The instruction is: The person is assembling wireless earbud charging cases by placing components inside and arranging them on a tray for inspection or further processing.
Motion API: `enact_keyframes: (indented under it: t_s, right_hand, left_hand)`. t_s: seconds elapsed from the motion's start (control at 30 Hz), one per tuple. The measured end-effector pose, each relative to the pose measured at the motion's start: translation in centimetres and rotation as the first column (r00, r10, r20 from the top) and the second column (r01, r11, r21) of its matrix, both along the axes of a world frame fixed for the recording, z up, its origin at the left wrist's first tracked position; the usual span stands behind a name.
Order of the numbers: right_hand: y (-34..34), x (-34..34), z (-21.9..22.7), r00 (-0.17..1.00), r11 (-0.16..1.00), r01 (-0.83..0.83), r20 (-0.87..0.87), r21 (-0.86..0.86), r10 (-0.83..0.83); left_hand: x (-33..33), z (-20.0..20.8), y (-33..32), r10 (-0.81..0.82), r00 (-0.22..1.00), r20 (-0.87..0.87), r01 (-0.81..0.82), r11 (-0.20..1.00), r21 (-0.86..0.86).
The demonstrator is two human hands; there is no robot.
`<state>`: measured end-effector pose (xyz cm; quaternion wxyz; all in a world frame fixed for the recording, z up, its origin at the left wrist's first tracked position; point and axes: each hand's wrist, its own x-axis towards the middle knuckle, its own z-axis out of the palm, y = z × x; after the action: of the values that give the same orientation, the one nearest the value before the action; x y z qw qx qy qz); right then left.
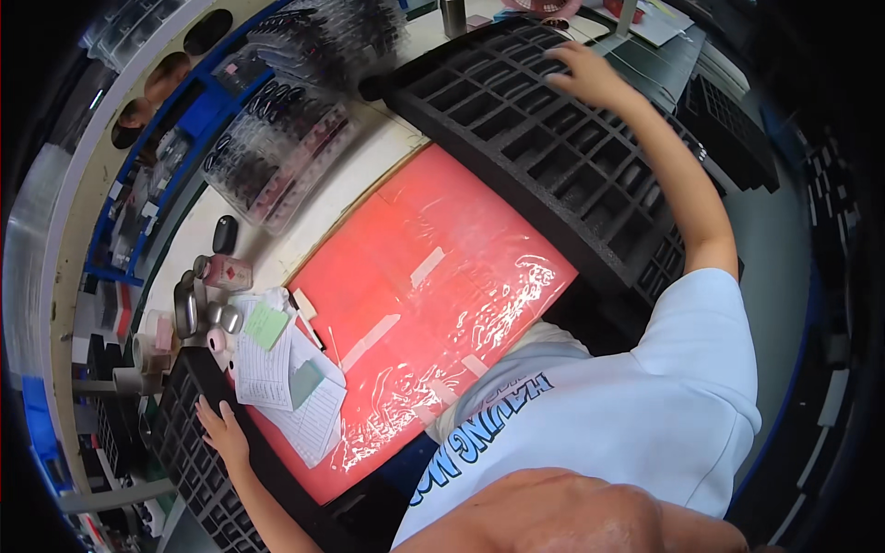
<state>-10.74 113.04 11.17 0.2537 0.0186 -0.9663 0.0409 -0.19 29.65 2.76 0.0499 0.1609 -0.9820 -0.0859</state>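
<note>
Left hand spread over black gridded tray, left; right hand loosely open over black foam compartment tray, far right. Leftover white paper sheets could scatter if brushed.

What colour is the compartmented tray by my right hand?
The compartmented tray is black; it shows in the head view, the only one here.

- Right-hand tray: black, matt, finely rough, foam-like in look.
- Left-hand tray: black, matt; exact material cannot be told.
- Mat: red, under smooth, glossy plastic film, rippled along the near edge.
- Tape strips: pale, matt, paper-like.
- Box: clear, glossy plastic.
- Sheets: white paper, matt.
- Canister: apparently metal, low sheen.
- Rack: blue plastic, smooth.
- Shirt: soft, matt cloth.
</note>
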Motion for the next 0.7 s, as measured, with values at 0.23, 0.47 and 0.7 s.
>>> enact_keyframes:
  t_s: [0.23,0.47,0.7]
  right_hand:
    - [2.6,4.1,-3.2,0.991,0.998,-0.023,0.137,0.066,0.013]
    - [-3.2,2.0,-3.8,0.931,0.85,0.032,0.293,0.525,-0.216]
    - [-0.9,2.1,-2.5,0.945,0.904,-0.113,0.326,0.412,-0.03]
  left_hand:
    - [0.3,-0.7,0.0,-0.054,0.998,-0.033,0.046,0.977,-0.209]
    - [0.8,-1.6,-1.8,-0.113,0.981,-0.158,0.082,0.978,-0.192]
    - [2.3,2.1,1.7,-0.243,0.828,-0.505,0.236,0.968,-0.079]
